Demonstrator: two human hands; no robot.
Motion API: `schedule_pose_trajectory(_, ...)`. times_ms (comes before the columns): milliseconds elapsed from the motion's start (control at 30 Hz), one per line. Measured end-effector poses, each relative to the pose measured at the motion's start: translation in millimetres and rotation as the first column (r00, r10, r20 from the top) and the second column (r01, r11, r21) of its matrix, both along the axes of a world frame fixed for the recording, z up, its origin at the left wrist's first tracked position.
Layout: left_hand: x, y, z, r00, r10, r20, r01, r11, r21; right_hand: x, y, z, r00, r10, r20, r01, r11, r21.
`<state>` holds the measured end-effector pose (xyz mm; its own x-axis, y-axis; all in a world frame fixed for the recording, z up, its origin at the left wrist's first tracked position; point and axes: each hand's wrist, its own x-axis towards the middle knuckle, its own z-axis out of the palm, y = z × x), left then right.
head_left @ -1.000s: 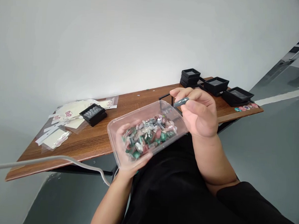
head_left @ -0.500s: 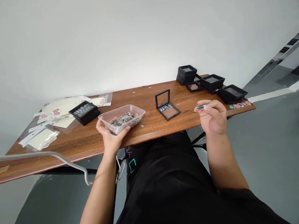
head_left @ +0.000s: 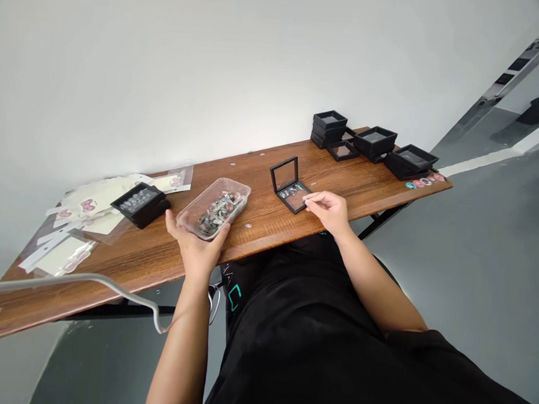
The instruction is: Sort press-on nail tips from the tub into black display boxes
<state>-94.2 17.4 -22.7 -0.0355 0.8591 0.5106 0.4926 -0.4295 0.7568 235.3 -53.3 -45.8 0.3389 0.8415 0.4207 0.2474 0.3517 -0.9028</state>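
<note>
My left hand (head_left: 198, 246) grips the near end of a clear plastic tub (head_left: 192, 213), thumb on its right side and fingers at its left. Small glossy pieces (head_left: 221, 213) in green, pink and clear tones lie in the tub. In the middle of the table a small black hinged display frame (head_left: 276, 172) stands open with its lid upright. Several tiny colourful pieces (head_left: 292, 191) lie along the back of its lower half. My right hand (head_left: 330, 211) is at the frame's right edge, fingertips pinched on a small shiny piece mostly hidden by the fingers.
Stacked black frames (head_left: 330, 130) stand at the back right, with more black frames (head_left: 411, 161) beside them and round stickers (head_left: 426, 182) at the table's end. To the left are a black box of clear pieces (head_left: 138, 204), cards and plastic sleeves (head_left: 88, 207). A pale cable (head_left: 98, 278) crosses the lower left.
My right hand has moved left and forward from the table's right side to the open frame. The tub has been lowered and turned, with my left hand still round its near end.
</note>
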Motion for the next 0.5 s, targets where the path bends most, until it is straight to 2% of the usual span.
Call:
schedule_pose_trajectory(200,1.2,-5.6,3.3,0.983,0.078,-0.163,-0.065,0.994,0.084,-3.9,-1.2,-10.1,0.990,0.032,0.140,-0.026,0.999,-0.045)
schedule_pose_trajectory(333,6.5,-13.4,2.9,0.961,0.142,-0.237,-0.093,0.973,0.210,-2.4,-1.6,-12.1,0.986,0.024,0.168,-0.018,0.999,-0.037)
schedule_pose_trajectory(433,9.3,-17.2,-1.0,0.947,0.166,-0.274,-0.070,0.942,0.329,-1.2,0.2,-15.3,0.989,0.004,0.149,-0.002,1.000,-0.016)
schedule_pose_trajectory(500,13.0,-20.8,-4.7,0.942,0.138,-0.305,-0.005,0.917,0.398,-0.3,1.9,-17.2,0.992,-0.002,0.124,0.002,1.000,-0.003)
